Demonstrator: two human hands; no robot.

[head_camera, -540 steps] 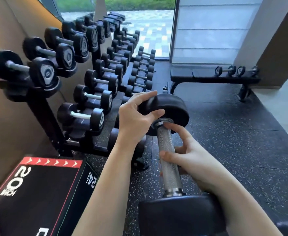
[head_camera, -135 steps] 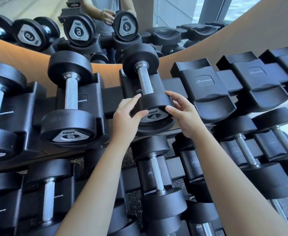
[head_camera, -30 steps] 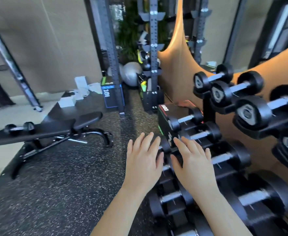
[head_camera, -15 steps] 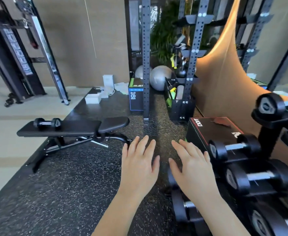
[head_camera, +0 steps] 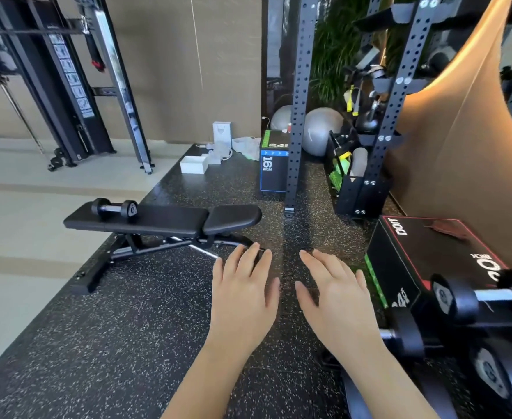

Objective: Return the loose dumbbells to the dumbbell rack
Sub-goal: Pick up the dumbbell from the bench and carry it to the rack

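A small black loose dumbbell (head_camera: 114, 208) lies on the far left end of a black flat bench (head_camera: 170, 219), well beyond my reach. My left hand (head_camera: 244, 294) and my right hand (head_camera: 334, 300) hover side by side over the speckled floor, palms down, fingers spread, holding nothing. The dumbbell rack (head_camera: 466, 334) is at the lower right edge, with a few racked dumbbells blurred there; my right hand is just left of it.
A black plyo box with red edges (head_camera: 430, 255) sits right of my hands. Farther back stand a perforated steel rack upright (head_camera: 298, 101), another plyo box (head_camera: 274, 166), grey exercise balls (head_camera: 321, 131), white boxes (head_camera: 194, 164) and a cable machine (head_camera: 76, 86).
The view has swung left, away from the rack toward the bench. The rack's dumbbells have slid to the right edge. Both hands stay empty and spread.
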